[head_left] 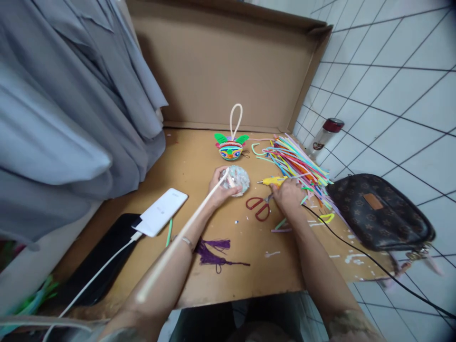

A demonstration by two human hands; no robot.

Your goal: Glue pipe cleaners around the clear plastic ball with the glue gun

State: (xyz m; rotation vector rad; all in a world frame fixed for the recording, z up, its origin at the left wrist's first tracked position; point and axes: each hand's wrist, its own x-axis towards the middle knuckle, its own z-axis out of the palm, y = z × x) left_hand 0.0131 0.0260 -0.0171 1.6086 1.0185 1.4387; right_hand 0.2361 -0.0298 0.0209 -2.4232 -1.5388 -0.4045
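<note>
My left hand [221,188] is closed round a pale, fuzzy ball [240,179] near the middle of the table. A long cream pipe cleaner [188,223] runs from the ball toward the camera, over my left forearm. To the right, my right hand [288,194] is closed on a yellow glue gun [271,181], whose metal nozzle points left toward the ball, apart from it. Red-handled scissors [262,209] lie just left of my right hand. Behind the ball stands a colourful animal-head ornament [231,149] with green ears and a cream loop.
A pile of coloured pipe cleaners [299,164] and a dark bag [377,209] lie right, with a bottle [322,137] behind. Purple tassels [213,254] lie in front. A white phone-like device [164,212] is left. Cardboard [228,66] stands at the back. A black cord [356,247] trails right.
</note>
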